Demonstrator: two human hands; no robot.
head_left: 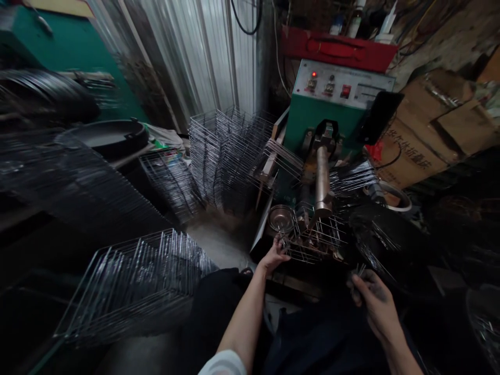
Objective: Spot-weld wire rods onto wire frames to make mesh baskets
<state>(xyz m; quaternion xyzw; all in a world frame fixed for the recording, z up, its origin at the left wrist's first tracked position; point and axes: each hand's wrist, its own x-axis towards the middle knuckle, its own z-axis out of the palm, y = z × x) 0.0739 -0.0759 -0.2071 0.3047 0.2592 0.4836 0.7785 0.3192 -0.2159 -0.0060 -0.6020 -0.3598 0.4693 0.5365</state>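
My left hand (275, 255) is closed on the near left corner of a wire rack (304, 254), which sits under the upper arm of a green spot welding machine (323, 120). A thick metal cylinder (323, 179) on the machine points down over the rack. To the right and apart from the rack, my right hand (369, 294) pinches several short metal wires (360, 270), their ends sticking up past the fingertips. A round metal dish (281, 219) lies just beyond my left hand.
Tall stacks of wire racks (221, 156) stand left of the machine, and another stack (144, 276) lies nearer on the left. Long wires (353, 176) rest at the machine's right side. Cardboard boxes (422, 135) are behind on the right. A dark tub (386, 239) holds loose wires.
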